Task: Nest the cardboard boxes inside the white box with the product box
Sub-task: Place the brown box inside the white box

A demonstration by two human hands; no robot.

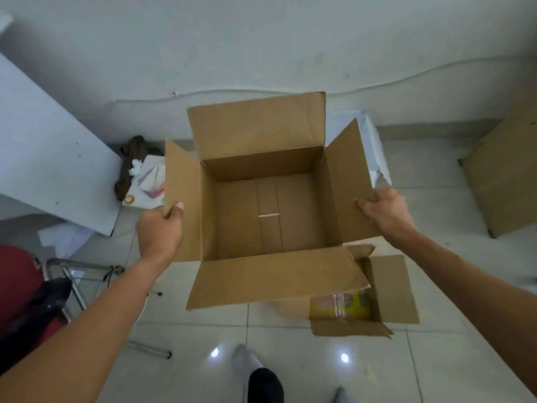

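I hold a large open cardboard box [270, 216] in the air above the tiled floor, all four flaps spread out and its inside empty. My left hand [159, 231] grips its left flap and my right hand [385, 213] grips its right flap. Behind the held box, mostly hidden, stands a white box [373, 144] against the wall. Low at the right on the floor lies a smaller open cardboard box [392, 289] holding a yellow product box [340, 306], partly covered by the held box's near flap.
A flat cardboard piece [502, 175] leans at the far right. A white board [49, 158] stands at the left with bags and rubbish [142, 175] beside it. A red chair [20, 289] with metal legs is at the lower left. My socked feet [247, 365] are below.
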